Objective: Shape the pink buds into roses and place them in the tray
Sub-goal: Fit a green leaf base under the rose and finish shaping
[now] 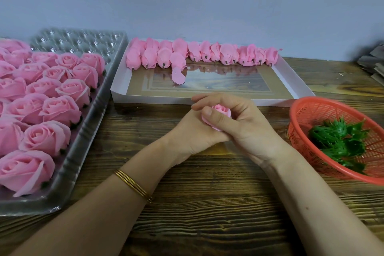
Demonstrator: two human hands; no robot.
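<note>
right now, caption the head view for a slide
left hand and right hand hold a pink bud beside the tray of roses

Left hand, right hand, gripping pink bud

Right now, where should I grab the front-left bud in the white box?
Probably pinch the base just above its dark stub, coming from the near side. The bud lies with the stub pointing at you over bare box floor; other buds crowd behind and to its right.

Glossy clear plastic tray, rough-grained wood table, red plastic basket.
</note>
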